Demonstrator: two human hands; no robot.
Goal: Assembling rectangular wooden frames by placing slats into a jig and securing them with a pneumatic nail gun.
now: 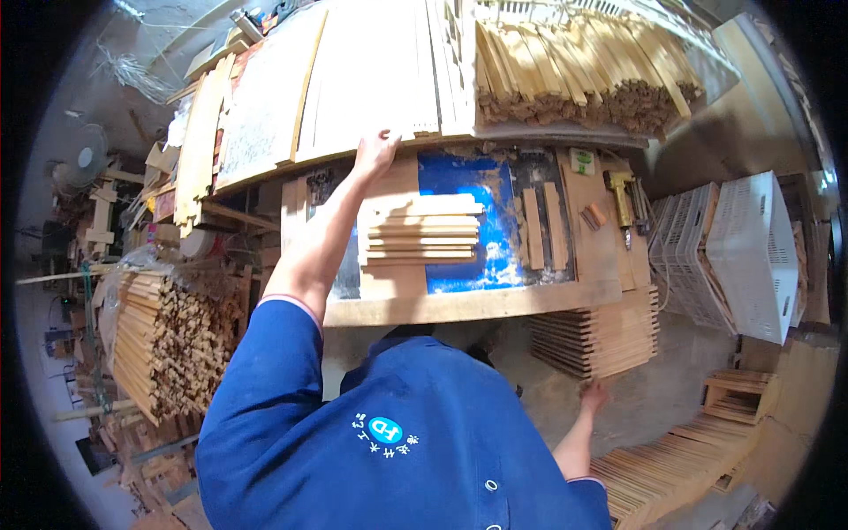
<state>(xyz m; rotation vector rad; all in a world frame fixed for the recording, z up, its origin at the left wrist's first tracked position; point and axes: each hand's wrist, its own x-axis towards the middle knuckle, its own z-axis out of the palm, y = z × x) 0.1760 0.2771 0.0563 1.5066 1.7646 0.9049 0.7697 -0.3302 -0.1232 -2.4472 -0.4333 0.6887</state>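
My left hand (377,152) reaches over the workbench to the near edge of the raised, brightly lit white surface (362,71). Its fingers are curled closed, and whatever they hold is hidden. Just below it, several pale wooden strips (424,231) lie side by side, partly on a blue patch (499,243) of the bench. Two more wooden strips (555,225) lie apart to their right. Low on the right, my right hand (595,395) is at the near corner of a stack of wooden panels (614,340); its fingers are too small to make out.
A white crate (711,57) of wooden sticks stands at the back right. A yellow pistol-shaped tool (621,199) lies on the bench's right side. White plastic crates (751,252) stand farther right, a row of panels (671,468) below. Bundled sticks (146,331) rise at left.
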